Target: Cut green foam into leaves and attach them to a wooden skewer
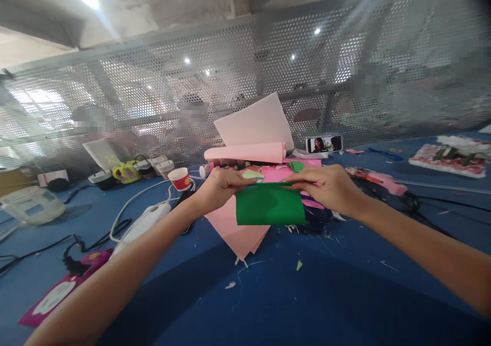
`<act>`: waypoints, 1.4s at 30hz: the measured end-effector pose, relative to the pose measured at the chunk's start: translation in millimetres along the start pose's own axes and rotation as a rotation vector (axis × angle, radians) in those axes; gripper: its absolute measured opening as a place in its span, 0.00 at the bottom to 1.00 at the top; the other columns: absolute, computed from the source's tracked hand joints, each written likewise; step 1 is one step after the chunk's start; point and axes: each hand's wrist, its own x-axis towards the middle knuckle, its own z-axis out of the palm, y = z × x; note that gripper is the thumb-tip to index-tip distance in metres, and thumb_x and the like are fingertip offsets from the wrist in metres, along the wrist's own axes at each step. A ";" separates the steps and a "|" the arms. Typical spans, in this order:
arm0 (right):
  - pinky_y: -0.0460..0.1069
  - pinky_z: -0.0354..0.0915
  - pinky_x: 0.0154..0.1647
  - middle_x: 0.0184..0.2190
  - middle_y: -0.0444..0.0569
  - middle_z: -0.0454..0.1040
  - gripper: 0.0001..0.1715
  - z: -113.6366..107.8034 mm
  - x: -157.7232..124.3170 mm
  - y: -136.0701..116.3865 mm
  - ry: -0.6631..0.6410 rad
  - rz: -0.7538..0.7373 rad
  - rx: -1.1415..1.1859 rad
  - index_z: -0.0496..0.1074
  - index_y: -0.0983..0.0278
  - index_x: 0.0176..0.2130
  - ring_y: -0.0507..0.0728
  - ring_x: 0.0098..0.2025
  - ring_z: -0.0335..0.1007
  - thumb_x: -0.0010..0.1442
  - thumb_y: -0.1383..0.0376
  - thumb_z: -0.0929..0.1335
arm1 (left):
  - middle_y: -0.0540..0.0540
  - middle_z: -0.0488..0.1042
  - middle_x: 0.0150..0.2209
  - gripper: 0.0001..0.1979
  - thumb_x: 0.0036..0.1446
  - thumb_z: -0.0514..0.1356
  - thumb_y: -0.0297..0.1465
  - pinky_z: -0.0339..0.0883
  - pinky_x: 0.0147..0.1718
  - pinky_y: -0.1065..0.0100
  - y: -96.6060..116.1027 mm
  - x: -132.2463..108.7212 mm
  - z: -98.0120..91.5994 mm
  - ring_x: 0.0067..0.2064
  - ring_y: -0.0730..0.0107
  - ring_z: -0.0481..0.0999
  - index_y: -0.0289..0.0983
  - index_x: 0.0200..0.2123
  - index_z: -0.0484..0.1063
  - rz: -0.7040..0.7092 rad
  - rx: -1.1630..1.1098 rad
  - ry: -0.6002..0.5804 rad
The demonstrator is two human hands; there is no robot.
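Note:
A green rectangular sheet [270, 206], felt or paper by its look, hangs between my hands above the blue table. Its top edge looks folded over. My left hand [226, 185] pinches the upper left corner between thumb and fingers. At the upper right corner, my right hand [326, 185] is closed on the same edge. Pale pink sheets [247, 241] lie beneath and behind the green one. Just beyond my hands sit a roll of pink sheet [245, 154] and bright pink pieces, with a small green piece [296, 166] among them.
A red paper cup [179, 179], a white power strip [148, 220] and cables lie left. A phone [324, 144] showing a video stands behind. To the right are a pink glue gun [383, 181] and a pink-and-white craft piece [447, 159]. A perforated metal screen [153, 90] rises behind the table.

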 end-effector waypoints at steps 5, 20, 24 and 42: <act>0.47 0.69 0.36 0.34 0.48 0.81 0.12 1.5 -0.5 3.6 -0.064 -0.067 -0.040 0.78 0.63 0.38 0.54 0.35 0.76 0.62 0.67 0.64 | 0.45 0.79 0.28 0.14 0.58 0.54 0.23 0.67 0.28 0.72 4.0 0.2 0.6 0.29 0.73 0.75 0.35 0.43 0.78 0.016 0.055 0.030; 0.47 0.48 0.20 0.13 0.42 0.62 0.29 -11.0 5.3 -17.5 -0.545 -0.061 -0.157 0.67 0.63 0.19 0.49 0.16 0.54 0.66 0.53 0.59 | 0.46 0.77 0.27 0.15 0.59 0.53 0.23 0.67 0.27 0.72 28.9 1.6 2.9 0.28 0.73 0.74 0.37 0.44 0.77 0.040 0.015 -0.088; 0.48 0.47 0.21 0.15 0.45 0.66 0.25 -6.9 4.3 -23.3 -0.550 -0.097 -0.308 0.70 0.65 0.21 0.50 0.18 0.57 0.65 0.57 0.61 | 0.45 0.79 0.30 0.13 0.60 0.54 0.24 0.68 0.30 0.72 27.5 0.2 2.7 0.30 0.72 0.76 0.37 0.44 0.77 0.045 0.010 -0.093; 0.48 0.50 0.20 0.24 0.54 0.76 0.15 51.5 4.4 -41.8 -0.715 -0.600 -0.733 0.72 0.69 0.32 0.56 0.25 0.71 0.56 0.80 0.59 | 0.36 0.74 0.51 0.20 0.64 0.48 0.26 0.70 0.52 0.64 18.6 -90.2 17.3 0.53 0.59 0.74 0.35 0.58 0.64 0.206 0.230 -0.083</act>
